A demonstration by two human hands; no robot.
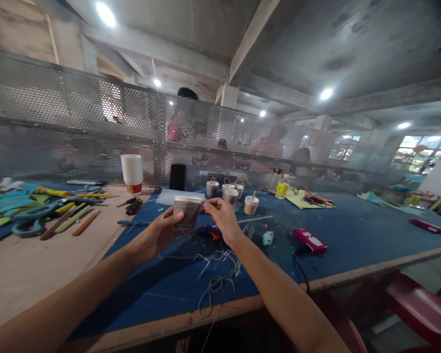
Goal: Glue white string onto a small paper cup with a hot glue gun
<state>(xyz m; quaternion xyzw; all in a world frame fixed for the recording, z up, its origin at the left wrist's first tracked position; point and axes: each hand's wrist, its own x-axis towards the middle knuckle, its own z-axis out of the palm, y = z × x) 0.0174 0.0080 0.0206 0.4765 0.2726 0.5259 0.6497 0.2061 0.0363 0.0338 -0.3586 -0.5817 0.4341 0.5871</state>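
A small cup (186,215) with a white rim and a grey-brown covering is in my left hand (164,228), whose thumb lies across its front. My right hand (222,215) is at the cup's right side, just below the rim, with thumb and fingers pinched together. What that pinch holds is too small to make out. Under the hands lies a dark blue tool with an orange tip (215,236), partly hidden by my right hand. Loose grey cord (216,284) and several thin metal wires (238,262) are spread on the blue table mat (150,294).
Several small grey cups with loop handles (230,193) stand behind my hands, beside a paper cup with a stick (251,205). Stacked white paper cups (132,171) and scissors (33,220) are left. A yellow-labelled bottle (282,187) and a magenta device (310,241) are right.
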